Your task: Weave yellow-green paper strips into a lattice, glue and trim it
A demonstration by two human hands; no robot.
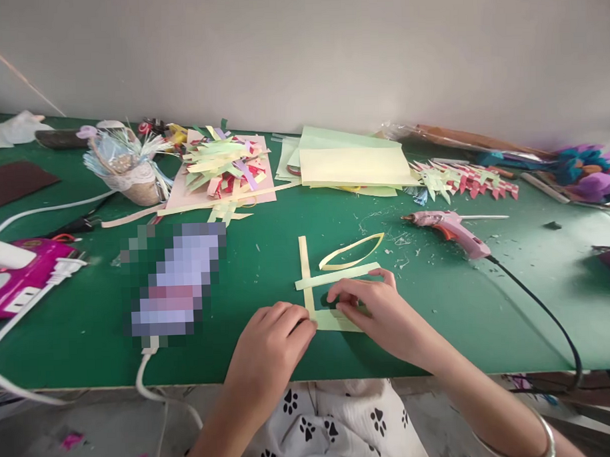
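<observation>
Along the back, the wall (279,56): plain and gray.
Table (489,335): green and wide, with lots of things on it.
White cloth with paw prints (332,431): over the person's lap, by the table's near edge.
Right hand (382,306): fingers bent and spread, not closed up; one fingertip touches the right end of the mint strip, and the thumb is over the bottom strip.
Left hand (276,339): fingers bent close together, tips on the low end of the yellow strip; I can't tell if they pinch it or just press it.
Paper sheets (355,167): yellow and green, stacked near the wall.
Paper bits (225,164): a messy heap of many colors on a pink sheet, left of the stack.
Blurred thing (177,283): bluish, left of the hands, with a white cord (142,374) at its low end.
Pink glue gun (448,228): on its side, right of the hands.
Cut leafy paper (468,179): red and green, behind the glue gun.
Little pot (143,187): stringy stuff pokes out of the top.
Yellow strip (303,262): runs away from the left hand.
Mint strip (337,275): lies across the yellow strip.
Bottom strip (338,320): pale green, flat between the hands.
Yellow loop (353,260): thin, just behind the mint strip.
</observation>
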